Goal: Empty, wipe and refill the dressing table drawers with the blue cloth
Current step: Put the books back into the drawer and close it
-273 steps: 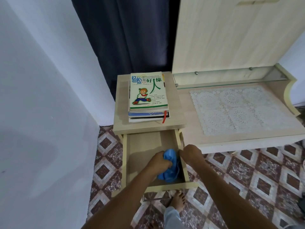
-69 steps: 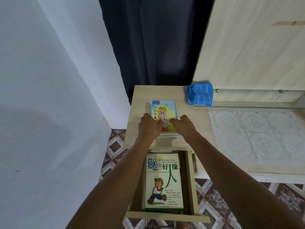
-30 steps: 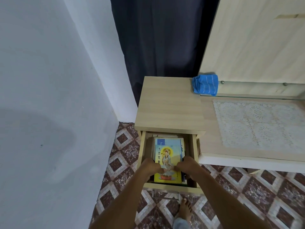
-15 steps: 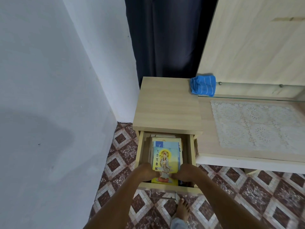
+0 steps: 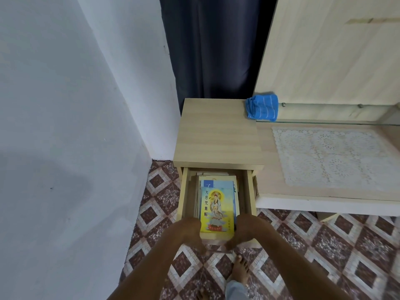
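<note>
1. The drawer (image 5: pixel 184 198) of the small side cabinet (image 5: pixel 218 135) stands pulled out, at about 6 o'clock from the cabinet's top.
2. Inside it lies a stack of books (image 5: pixel 216 180), flat, with a yellow-covered book (image 5: pixel 216 210) on top bearing a haloed figure and a column of Chinese characters.
3. The left hand (image 5: pixel 187 231) is on the drawer's front edge at the 7 o'clock corner of the yellow book, fingers curled downward over the front; whether they grip the panel or only rest there cannot be told.
4. The right hand (image 5: pixel 245 229) sits at the book's 5 o'clock corner, its fingers likewise bent down over the front edge, their hold not clear.
5. The blue cloth (image 5: pixel 262 107) lies bunched and folded at the 1 o'clock corner of the cabinet top, well apart from both hands and just beside the glass shelf (image 5: pixel 335 122).
6. At 3 o'clock from the cabinet, the dressing table top (image 5: pixel 266 180) carries a white lace mat (image 5: pixel 333 156).
7. A dark curtain (image 5: pixel 212 46) hangs at 12 o'clock behind the cabinet, and a pale wall (image 5: pixel 65 126) fills the 9 o'clock side.
8. A bare foot (image 5: pixel 240 270) stands on the patterned floor tiles (image 5: pixel 324 245) at 6 o'clock, below the drawer.
</note>
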A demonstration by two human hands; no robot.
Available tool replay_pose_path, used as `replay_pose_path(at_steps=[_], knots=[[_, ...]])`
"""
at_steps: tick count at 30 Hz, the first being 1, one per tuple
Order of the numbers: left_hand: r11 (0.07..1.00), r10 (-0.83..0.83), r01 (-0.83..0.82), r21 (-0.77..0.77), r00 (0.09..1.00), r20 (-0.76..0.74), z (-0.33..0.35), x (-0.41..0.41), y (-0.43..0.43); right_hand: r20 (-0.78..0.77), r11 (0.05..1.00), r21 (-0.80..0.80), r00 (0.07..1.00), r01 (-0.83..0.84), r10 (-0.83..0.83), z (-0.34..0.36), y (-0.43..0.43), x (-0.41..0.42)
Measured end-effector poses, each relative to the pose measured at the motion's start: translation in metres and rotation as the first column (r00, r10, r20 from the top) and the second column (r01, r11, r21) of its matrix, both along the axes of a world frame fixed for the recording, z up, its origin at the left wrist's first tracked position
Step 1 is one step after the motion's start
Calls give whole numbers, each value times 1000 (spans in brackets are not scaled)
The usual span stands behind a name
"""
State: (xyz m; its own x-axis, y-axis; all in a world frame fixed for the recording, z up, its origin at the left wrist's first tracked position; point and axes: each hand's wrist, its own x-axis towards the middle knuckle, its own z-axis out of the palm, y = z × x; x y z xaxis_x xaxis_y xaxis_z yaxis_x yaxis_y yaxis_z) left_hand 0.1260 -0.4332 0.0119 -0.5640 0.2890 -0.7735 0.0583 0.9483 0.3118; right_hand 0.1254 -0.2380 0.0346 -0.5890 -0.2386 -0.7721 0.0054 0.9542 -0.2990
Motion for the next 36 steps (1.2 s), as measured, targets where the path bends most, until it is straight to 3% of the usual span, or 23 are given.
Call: replay_pose_path(at_steps=[5, 9, 15, 21, 27, 31, 36], knots=[[995, -32, 9, -101, 973, -231, 2, 5, 1, -138, 989, 144, 989, -28, 48, -12, -4, 4], [985, -147, 116, -130, 953, -264, 5, -6, -4, -151, 989, 149, 988, -7, 30, -10, -5, -1], [988, -143, 112, -102, 912, -385, 9, -23, -4, -221, 988, 154, 975, 29, 6, 1, -5, -21], [970, -242, 154, -190, 723, -647, 4, -50, -6, -517, 966, 253, 852, 59, 84, 9, -11, -40], [980, -197, 89, -177, 489, -850, -5, -71, -7, -717, 973, 217, 689, 75, 106, -3, -5, -55], [979, -204, 77, -191, 474, -857, -1, -87, -4, -733, 976, 196, 676, 98, 79, -6, -3, -71], [970, -229, 54, -238, 540, -810, -3, -110, -1, -677, 965, 252, 727, 78, 118, -6, 0, -94]])
